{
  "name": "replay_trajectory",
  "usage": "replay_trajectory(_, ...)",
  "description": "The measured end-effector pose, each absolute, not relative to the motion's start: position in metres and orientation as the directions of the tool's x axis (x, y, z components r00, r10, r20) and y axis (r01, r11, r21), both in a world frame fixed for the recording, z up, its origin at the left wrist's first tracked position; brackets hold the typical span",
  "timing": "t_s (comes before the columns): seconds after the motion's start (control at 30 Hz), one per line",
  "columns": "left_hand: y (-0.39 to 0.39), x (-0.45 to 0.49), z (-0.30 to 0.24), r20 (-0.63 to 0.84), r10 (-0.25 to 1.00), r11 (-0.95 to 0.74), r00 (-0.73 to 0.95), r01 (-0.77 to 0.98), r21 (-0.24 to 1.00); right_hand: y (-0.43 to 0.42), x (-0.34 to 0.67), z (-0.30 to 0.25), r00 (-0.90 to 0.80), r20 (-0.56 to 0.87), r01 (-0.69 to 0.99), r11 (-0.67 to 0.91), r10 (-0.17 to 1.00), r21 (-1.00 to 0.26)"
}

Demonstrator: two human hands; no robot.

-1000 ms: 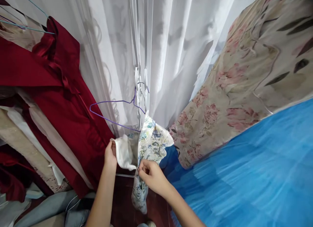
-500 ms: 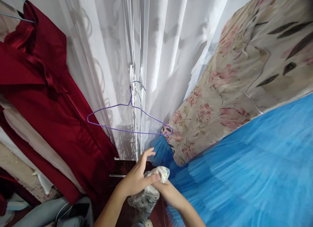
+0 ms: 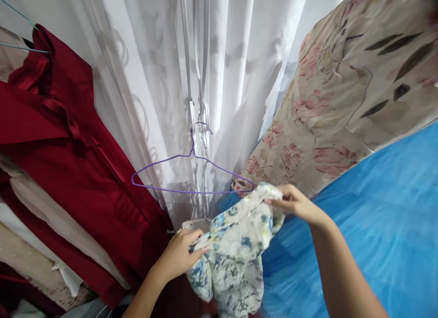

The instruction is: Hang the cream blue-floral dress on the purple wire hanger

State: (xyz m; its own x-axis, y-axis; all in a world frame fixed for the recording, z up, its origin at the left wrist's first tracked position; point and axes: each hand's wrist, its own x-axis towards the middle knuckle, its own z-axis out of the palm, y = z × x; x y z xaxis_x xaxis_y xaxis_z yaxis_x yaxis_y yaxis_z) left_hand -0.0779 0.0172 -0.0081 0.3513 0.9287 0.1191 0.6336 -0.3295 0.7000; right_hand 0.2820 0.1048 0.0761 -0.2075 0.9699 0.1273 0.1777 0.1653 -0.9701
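A white garment with a blue and green flower print (image 3: 236, 254) is stretched between my two hands below the hanger. My left hand (image 3: 179, 254) pinches its lower left edge. My right hand (image 3: 294, 203) grips its upper right edge. A bare purple wire hanger (image 3: 191, 174) hangs just above the garment, hooked on white window bars in front of the white curtain (image 3: 219, 80).
A dark red satin garment (image 3: 68, 149) hangs on a hanger at the left, with pale fabrics beneath it. A beige cloth with pink flowers (image 3: 342, 94) hangs at the right. A blue sheet (image 3: 376, 217) covers the lower right.
The flowered garment came off the purple hanger, was bunched low between my hands, and is now spread out again. My right hand rose to the right.
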Motion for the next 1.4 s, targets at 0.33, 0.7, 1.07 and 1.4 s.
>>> replay_trajectory(0.33,0.008,-0.091,0.077,0.420,0.860,-0.509,0.290,0.540,0.670,0.209,0.179,0.095,-0.362,0.054,-0.170,-0.008,0.931,-0.985)
replay_trajectory(0.7,0.051,-0.260,0.066,0.454,0.870,-0.317,0.191,0.923,0.219,0.201,0.185,0.115,-0.574,-0.055,-0.087,-0.128,0.817,-0.988)
replay_trajectory(1.07,0.134,-0.202,0.124,0.588,0.803,-0.439,-0.100,0.569,0.696,0.201,0.170,0.084,-0.447,-0.047,-0.040,-0.073,0.893,-0.997)
replay_trajectory(1.4,0.117,-0.178,0.108,0.702,0.711,-0.471,-0.032,0.720,0.510,0.121,0.190,0.029,0.163,0.190,-0.288,0.231,0.968,-0.929)
